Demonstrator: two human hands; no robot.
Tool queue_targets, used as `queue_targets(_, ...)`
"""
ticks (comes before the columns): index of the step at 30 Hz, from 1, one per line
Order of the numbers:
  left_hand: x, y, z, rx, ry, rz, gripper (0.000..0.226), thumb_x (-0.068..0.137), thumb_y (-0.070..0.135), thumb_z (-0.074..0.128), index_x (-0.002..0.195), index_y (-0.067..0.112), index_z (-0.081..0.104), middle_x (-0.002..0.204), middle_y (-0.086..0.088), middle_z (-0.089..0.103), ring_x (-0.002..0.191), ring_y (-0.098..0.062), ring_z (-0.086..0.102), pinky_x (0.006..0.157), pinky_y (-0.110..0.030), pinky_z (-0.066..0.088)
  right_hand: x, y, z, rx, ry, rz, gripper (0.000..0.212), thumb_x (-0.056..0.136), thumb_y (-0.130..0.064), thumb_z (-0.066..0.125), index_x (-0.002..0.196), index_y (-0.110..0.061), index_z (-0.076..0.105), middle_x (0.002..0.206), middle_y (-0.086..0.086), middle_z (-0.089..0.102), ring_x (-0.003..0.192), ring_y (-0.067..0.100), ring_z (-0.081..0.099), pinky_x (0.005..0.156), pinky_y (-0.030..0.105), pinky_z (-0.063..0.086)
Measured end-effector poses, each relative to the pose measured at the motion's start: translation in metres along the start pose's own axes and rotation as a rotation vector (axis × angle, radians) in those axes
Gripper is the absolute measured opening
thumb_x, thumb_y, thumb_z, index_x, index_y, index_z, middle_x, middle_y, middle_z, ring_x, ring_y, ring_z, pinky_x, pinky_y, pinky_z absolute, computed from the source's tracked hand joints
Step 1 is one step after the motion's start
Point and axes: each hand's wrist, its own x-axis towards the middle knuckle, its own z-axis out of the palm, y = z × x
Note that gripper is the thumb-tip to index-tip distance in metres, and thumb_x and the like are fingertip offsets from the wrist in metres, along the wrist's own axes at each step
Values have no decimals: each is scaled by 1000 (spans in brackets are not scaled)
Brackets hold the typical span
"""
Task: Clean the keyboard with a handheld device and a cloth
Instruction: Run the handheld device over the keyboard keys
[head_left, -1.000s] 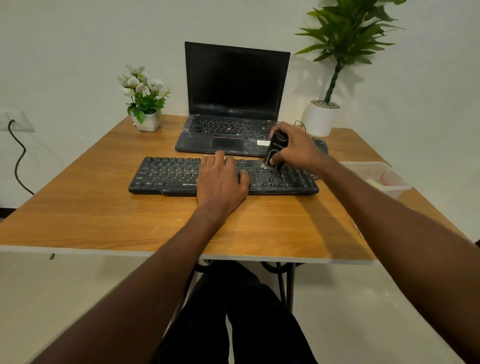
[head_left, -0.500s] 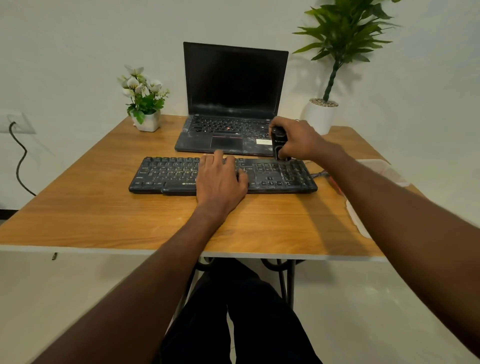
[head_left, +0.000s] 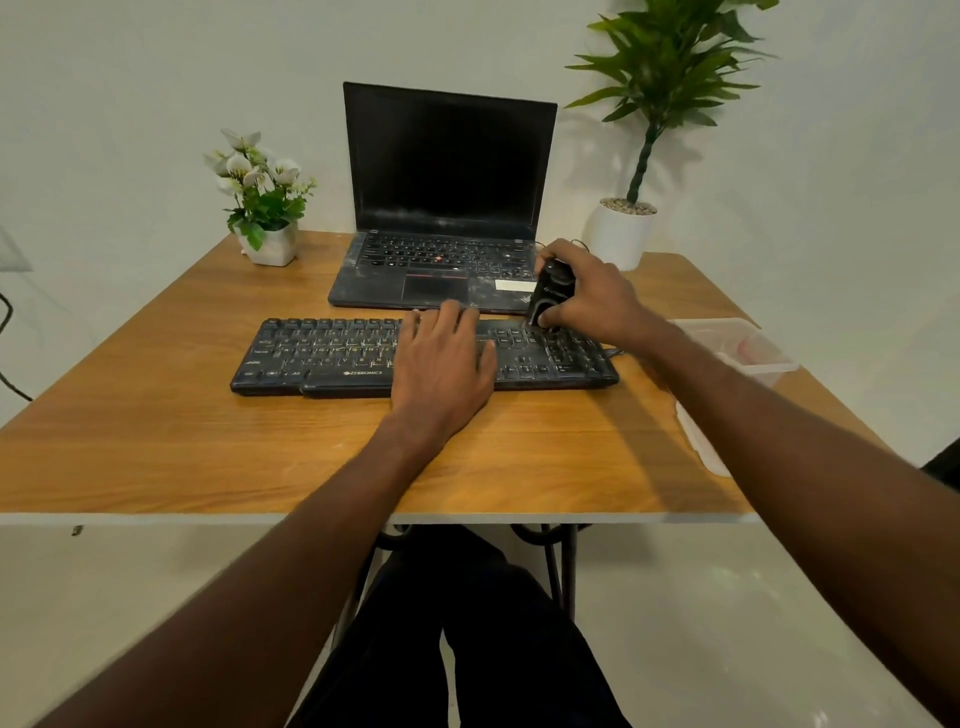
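- Left hand (head_left: 441, 364) lies flat on the keyboard (head_left: 332, 358), fingers straight and slightly spread.
- Right hand (head_left: 587, 299) fingers curl around the black handheld device (head_left: 550, 291), its tip on the keys.

The keyboard (head_left: 332, 358) lies across the middle of the table (head_left: 156, 441), parallel to its near edge. The laptop (head_left: 447, 208) stands directly behind the keyboard, lid open. A flower pot (head_left: 270, 244) sits at the rear left of the table, left of the laptop. A plant (head_left: 621, 234) stands behind the rear right corner. A container (head_left: 748, 348) lies on the right side of the table, right of the keyboard. The left hand (head_left: 441, 364) rests flat on the keyboard's centre. The right hand (head_left: 587, 296) holds the device (head_left: 550, 291) on the keyboard's right rear portion.
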Motion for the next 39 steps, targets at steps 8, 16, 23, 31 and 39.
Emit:
queue_targets(8,9,37,19,-31,-84,-16,52,105,47,37,137,16,64,138,-6,61,133,-26,52,124,-55,27,20,0,-17,-64,-264,-44,67,74,-4,85,128,-25,52,118,-1,55,107,20,55,74,24,47)
queue_targets(16,8,39,18,-3,-80,-21,52,102,45,39,131,13,69,133,-8,64,129,-29,55,124,-54,27,22,1,-8,-85,-216,-78,64,75,-6,85,125,-26,51,120,2,58,109,22,58,84,35,55)
queue_targets(23,8,41,18,-9,-82,-13,54,103,46,37,129,12,69,131,-8,63,128,-29,56,126,-54,24,27,-7,-17,-282,-275,13,71,74,-3,83,132,-28,50,118,5,56,107,26,55,83,41,54)
queue_targets(31,8,41,17,10,-87,-44,53,101,43,40,127,8,70,129,-11,63,126,-30,56,126,-54,27,20,-3,-6,-159,-116,29,68,76,-2,83,132,-24,52,125,9,60,107,25,56,79,33,47)
queue_targets(39,8,40,17,16,-80,-40,53,101,43,38,124,8,70,127,-11,63,123,-30,57,124,-54,28,21,-5,-13,-186,-164,60,69,78,-1,80,136,-24,51,131,11,58,114,27,56,82,35,51)
